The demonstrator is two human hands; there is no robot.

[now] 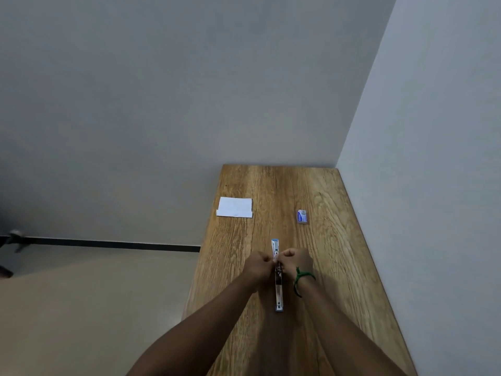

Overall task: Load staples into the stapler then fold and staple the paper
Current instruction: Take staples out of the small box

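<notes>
So on the worktop (pixel 311 191) there's one stapler (pixel 277 278) lying opened out flat, one sheet of paper (pixel 234 207), and one little staple box (pixel 302 216). Two hands, left (pixel 257 265) and right (pixel 294 260), plus one green wrist cord (pixel 300 279).

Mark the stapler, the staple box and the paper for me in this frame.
stapler (pixel 278 291): head view, on the near half of its opened metal body.
staple box (pixel 302 216): head view, on the middle of its top face.
paper (pixel 234 207): head view, on the middle of the white sheet.
</notes>
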